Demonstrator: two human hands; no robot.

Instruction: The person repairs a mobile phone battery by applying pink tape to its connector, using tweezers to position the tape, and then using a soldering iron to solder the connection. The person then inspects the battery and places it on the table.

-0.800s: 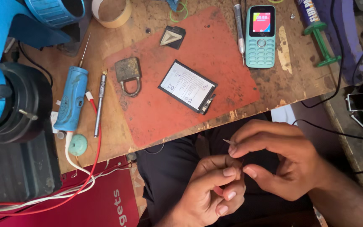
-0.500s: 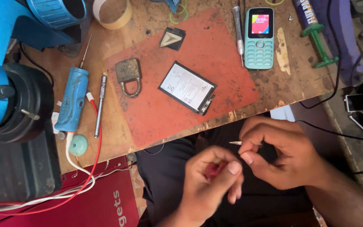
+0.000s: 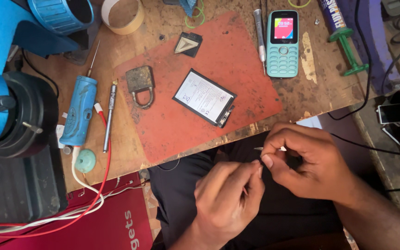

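Pale sliver, perhaps metal [image 3: 259, 148], pinched by both hands [image 3: 274, 176].

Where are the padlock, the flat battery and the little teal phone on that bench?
padlock [image 3: 140, 79]: head view, on its rusty body.
flat battery [image 3: 203, 97]: head view, middle of its white label.
teal phone [image 3: 283, 55]: head view, on its keypad.

Both forearms are bare, with no sleeves in view, and neither the left hand [image 3: 228, 199] nor the right hand [image 3: 309, 162] wears a glove, ring or watch. The nails are short. Beneath the hands, the lap is covered by dark, plain black cloth.
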